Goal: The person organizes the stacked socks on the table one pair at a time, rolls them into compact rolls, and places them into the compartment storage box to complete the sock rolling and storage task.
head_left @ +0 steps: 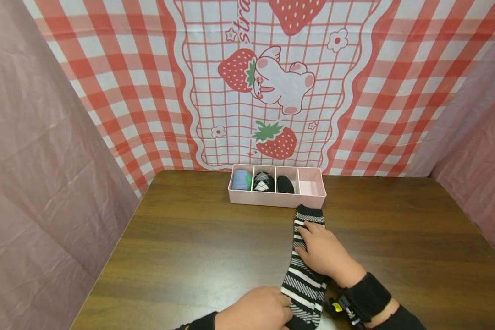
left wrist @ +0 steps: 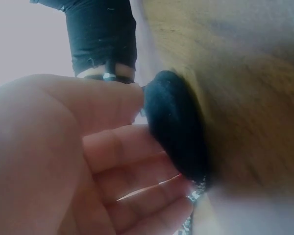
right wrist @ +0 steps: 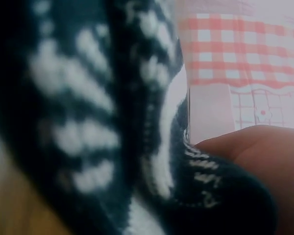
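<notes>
A black-and-white striped sock (head_left: 303, 284) lies lengthwise on the table, its black cuff near the box and its black toe toward me. My left hand (head_left: 255, 309) is at the toe end; in the left wrist view its thumb and fingers pinch the black toe (left wrist: 174, 125). Farther up, my right hand (head_left: 323, 252) rests on the sock's upper part with fingers extended across the stripes. The right wrist view shows the striped knit (right wrist: 157, 98) very close and blurred, with part of the right hand (right wrist: 264, 156) behind it.
A pale pink divided box (head_left: 272, 198) stands at the table's back edge. From its left, compartments hold a rolled blue-and-green sock (head_left: 241, 179), a black argyle one (head_left: 264, 182) and a black one (head_left: 285, 184). A checked strawberry cloth (head_left: 148, 91) hangs behind the wooden table (head_left: 189, 243).
</notes>
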`<action>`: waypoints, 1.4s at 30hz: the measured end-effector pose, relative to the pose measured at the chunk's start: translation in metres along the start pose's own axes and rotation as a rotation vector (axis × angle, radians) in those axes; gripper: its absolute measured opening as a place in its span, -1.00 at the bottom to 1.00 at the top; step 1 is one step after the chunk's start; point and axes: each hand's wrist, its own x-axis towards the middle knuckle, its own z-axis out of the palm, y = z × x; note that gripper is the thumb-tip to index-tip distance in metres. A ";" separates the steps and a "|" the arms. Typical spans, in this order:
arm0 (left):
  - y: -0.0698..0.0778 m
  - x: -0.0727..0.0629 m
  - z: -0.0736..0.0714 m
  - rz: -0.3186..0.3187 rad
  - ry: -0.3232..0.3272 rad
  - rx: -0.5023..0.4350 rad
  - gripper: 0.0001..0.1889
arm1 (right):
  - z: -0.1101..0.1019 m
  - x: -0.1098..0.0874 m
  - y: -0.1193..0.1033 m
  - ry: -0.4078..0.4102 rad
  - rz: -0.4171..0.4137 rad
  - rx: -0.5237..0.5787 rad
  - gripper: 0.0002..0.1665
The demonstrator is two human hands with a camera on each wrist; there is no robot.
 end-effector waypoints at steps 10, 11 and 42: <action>-0.002 -0.010 -0.001 0.028 -0.002 0.036 -0.83 | 0.010 0.015 -0.018 -0.036 -0.036 0.023 -0.29; -0.002 -0.011 -0.002 0.033 -0.003 0.041 -0.84 | 0.011 0.016 -0.020 -0.038 -0.041 0.026 -0.29; -0.006 -0.029 0.001 -0.081 -0.013 -0.147 -0.90 | 0.015 0.026 -0.053 -0.076 -0.134 0.100 -0.29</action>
